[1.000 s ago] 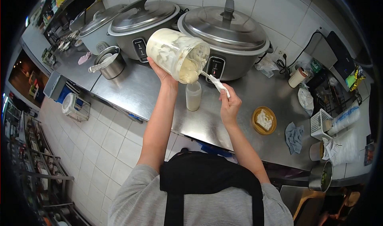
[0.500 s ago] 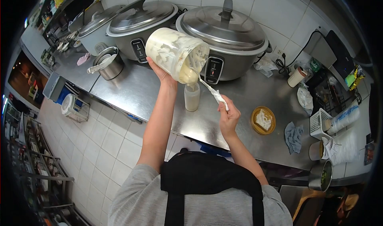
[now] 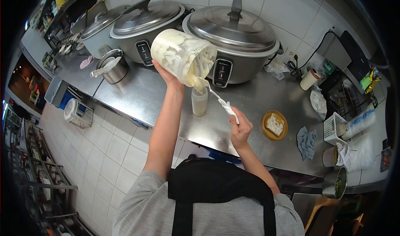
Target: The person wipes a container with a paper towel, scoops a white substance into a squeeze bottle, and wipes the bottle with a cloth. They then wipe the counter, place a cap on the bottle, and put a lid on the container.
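My left hand [image 3: 168, 74] grips a large clear tub [image 3: 173, 54] smeared with creamy white sauce, tilted with its mouth toward the right. Below that mouth, a small translucent bottle [image 3: 199, 104] stands upright on the steel counter, with pale sauce inside. My right hand [image 3: 240, 127] is closed around the handle of a spatula [image 3: 223, 104], which has white material around the handle. The spatula's head is at the tub's lip, where sauce hangs down to the bottle's opening. To the right of my right hand sits a round brown lid [image 3: 284, 130] with white sauce on it.
Large rice cookers [image 3: 233, 31] line the wall behind the tub. A metal pot [image 3: 115, 69] stands at the left. On the right lie a blue cloth [image 3: 307, 143], a white basket [image 3: 333, 129] and a steel pan [image 3: 336, 184]. The counter's front edge [image 3: 137, 122] runs below my arms.
My right hand has shifted slightly down and right, and the spatula's head has come out over the tub's lip, above the bottle. The tub stays tilted, nearly unmoved.
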`<action>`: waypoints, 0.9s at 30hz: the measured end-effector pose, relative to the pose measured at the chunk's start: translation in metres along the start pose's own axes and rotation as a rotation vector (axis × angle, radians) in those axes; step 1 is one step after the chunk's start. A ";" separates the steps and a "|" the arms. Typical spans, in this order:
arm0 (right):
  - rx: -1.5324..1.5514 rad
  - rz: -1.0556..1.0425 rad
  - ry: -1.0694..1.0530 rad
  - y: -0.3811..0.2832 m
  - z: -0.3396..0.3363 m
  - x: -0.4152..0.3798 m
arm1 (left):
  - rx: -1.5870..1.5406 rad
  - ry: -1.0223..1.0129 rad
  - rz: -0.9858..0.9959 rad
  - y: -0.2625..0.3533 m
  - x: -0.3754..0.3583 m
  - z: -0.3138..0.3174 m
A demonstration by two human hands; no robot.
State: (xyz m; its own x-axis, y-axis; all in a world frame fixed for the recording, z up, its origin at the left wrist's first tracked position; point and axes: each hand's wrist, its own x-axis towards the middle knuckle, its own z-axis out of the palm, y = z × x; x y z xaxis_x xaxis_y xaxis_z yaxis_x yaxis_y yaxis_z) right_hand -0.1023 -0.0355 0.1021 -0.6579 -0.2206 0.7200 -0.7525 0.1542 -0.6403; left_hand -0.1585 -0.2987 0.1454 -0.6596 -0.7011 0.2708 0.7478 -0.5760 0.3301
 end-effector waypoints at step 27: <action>-0.179 -0.286 0.008 0.023 0.062 0.126 | 0.005 0.027 -0.008 -0.004 0.000 -0.008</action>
State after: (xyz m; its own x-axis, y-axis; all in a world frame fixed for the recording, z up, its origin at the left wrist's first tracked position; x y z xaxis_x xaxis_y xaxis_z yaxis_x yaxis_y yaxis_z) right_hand -0.2011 -0.1196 0.1614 -0.4191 -0.2715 0.8664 -0.8995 0.2543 -0.3554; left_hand -0.1609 -0.2991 0.1367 -0.6634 -0.7075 0.2435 0.7419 -0.5797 0.3370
